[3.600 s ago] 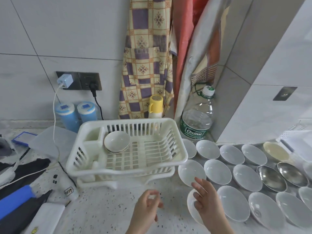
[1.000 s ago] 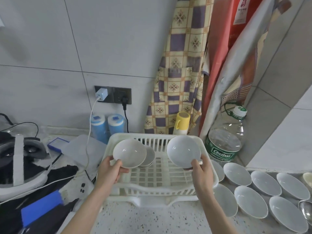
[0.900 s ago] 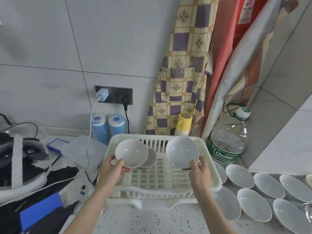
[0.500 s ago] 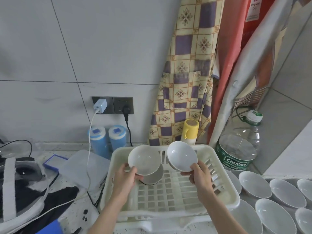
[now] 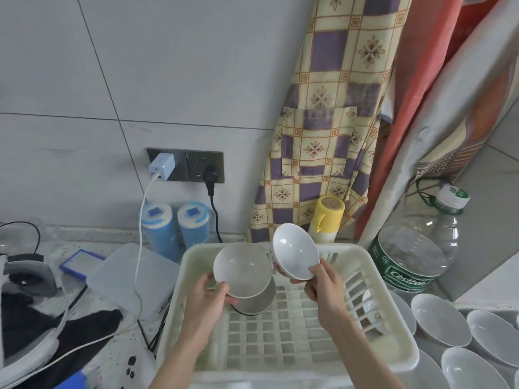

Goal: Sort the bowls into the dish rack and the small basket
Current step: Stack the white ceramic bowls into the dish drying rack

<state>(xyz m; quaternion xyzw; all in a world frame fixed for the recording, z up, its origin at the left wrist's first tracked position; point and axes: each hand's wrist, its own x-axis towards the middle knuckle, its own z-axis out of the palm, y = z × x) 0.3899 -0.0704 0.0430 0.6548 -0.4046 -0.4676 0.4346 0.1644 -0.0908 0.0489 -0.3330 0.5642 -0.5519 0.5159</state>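
A cream plastic dish rack [image 5: 373, 313] stands on the counter in front of me. My left hand [image 5: 206, 297] grips a white bowl [image 5: 243, 272] by its lower rim, tilted, right above another bowl [image 5: 259, 301] that rests in the rack's back left part. My right hand [image 5: 323, 287] pinches a second white bowl [image 5: 295, 251] with a red-patterned outside, held tilted over the rack's back middle. Several white bowls [image 5: 439, 318] lie on the counter to the right of the rack. No small basket is in view.
A big water bottle [image 5: 415, 254] and a yellow cup [image 5: 327, 217] stand behind the rack, under a hanging checked apron [image 5: 323, 122]. Two blue canisters [image 5: 175, 228], a plugged charger cable [image 5: 143, 234], a translucent lid [image 5: 126, 273] and dark gear lie to the left.
Both hands picked up a bowl from the counter and carried them over the rack. In the last half second the left bowl sank onto the racked bowl and the right bowl moved closer to it.
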